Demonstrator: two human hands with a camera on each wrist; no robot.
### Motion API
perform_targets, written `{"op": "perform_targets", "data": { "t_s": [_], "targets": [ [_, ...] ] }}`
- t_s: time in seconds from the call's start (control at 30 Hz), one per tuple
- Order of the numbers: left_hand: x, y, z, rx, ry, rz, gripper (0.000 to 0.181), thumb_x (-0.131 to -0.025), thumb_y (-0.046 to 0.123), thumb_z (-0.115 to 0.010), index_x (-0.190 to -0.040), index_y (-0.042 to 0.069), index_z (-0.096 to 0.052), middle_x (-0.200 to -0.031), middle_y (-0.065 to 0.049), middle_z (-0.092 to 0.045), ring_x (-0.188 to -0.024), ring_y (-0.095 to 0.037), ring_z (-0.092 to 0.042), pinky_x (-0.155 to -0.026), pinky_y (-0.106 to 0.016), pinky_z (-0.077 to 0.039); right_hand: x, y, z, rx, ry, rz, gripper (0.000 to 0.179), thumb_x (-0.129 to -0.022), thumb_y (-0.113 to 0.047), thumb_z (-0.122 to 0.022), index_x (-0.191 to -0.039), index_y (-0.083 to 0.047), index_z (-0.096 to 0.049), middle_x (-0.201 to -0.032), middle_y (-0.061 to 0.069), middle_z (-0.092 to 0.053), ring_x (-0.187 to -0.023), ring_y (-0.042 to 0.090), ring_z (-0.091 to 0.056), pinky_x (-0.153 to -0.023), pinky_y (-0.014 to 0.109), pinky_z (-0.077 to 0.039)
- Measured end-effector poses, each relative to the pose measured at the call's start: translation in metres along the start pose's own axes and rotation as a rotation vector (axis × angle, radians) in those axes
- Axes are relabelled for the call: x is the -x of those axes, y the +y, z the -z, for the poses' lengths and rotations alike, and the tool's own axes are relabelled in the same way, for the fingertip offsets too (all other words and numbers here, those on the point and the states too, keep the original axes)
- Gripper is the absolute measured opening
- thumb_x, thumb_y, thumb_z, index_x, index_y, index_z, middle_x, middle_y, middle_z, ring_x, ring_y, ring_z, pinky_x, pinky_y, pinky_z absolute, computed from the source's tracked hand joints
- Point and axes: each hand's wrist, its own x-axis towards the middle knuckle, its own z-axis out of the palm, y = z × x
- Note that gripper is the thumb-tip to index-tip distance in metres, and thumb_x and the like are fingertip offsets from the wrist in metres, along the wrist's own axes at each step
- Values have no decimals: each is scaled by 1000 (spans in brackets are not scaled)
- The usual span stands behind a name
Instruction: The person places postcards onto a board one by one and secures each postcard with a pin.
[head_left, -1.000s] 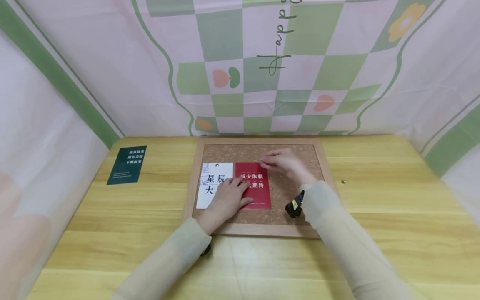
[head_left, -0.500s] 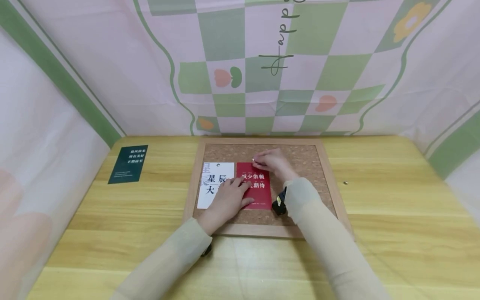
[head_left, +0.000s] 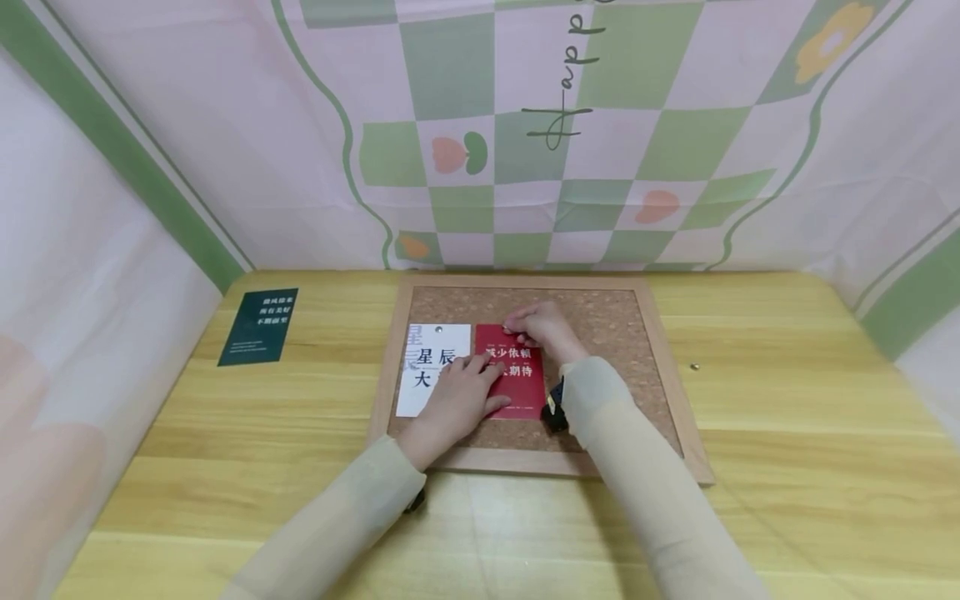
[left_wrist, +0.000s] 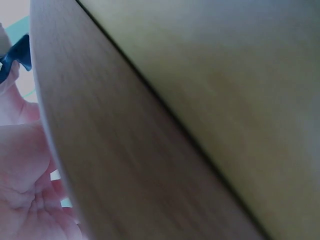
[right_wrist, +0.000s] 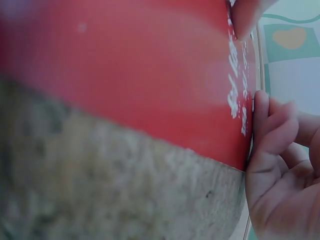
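A red card (head_left: 517, 393) with white characters lies on a wood-framed cork board (head_left: 510, 461), beside a white card (head_left: 414, 402) held by a silver thumbtack (head_left: 439, 330) near its top. My left hand (head_left: 460, 396) rests on the cards with fingers spread, covering part of both. At the red card's top edge, my right hand (head_left: 546, 327) pinches a small silver thumbtack, mostly hidden by the fingertips. The right wrist view shows the right hand's fingers bent at the end of the red card. In the left wrist view, the board's frame hides part of my left hand.
On the wooden table (head_left: 810, 433), a dark green card (head_left: 258, 327) with white writing lies to the left of the board. Another silver thumbtack (head_left: 694, 367) lies on the table to the right. A patterned cloth (head_left: 525, 200) hangs behind the table.
My right hand has moved left with the thumbtack, from beside the red card's top right to the middle of its top edge. The left hand has stayed on the cards.
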Motion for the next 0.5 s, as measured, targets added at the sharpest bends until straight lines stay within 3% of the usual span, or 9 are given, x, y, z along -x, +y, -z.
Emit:
{"op": "perform_targets", "data": {
  "t_s": [0.5],
  "targets": [
    [0,0,0,-15,-5,5,53,-94,46,-54,-138,17,-51,-144,-11,-48,-127,-32,-48,-107,-46,-42,-1,-2,0,10,10,-1,28,-92,-8,-58,-116,6,-65,-70,-5,-62,-50,-1,-49,-51,12,-44]
  ]
}}
